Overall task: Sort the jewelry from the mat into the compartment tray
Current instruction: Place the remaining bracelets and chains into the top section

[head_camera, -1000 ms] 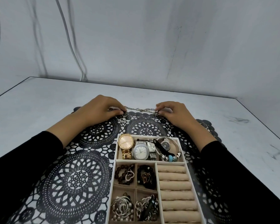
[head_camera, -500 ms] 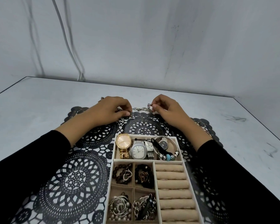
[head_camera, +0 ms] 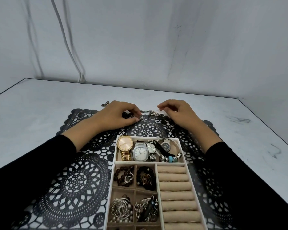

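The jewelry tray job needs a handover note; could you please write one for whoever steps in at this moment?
Left hand: pinches the silver chain at one end, on the mat.
Right hand: loosely curled by the chain's other end, apparently holding nothing.
Done: watches fill the compartment tray's far section; bracelets sit in the small squares.
Left: chain into the tray; a small silver piece lies on the table beyond the left hand.
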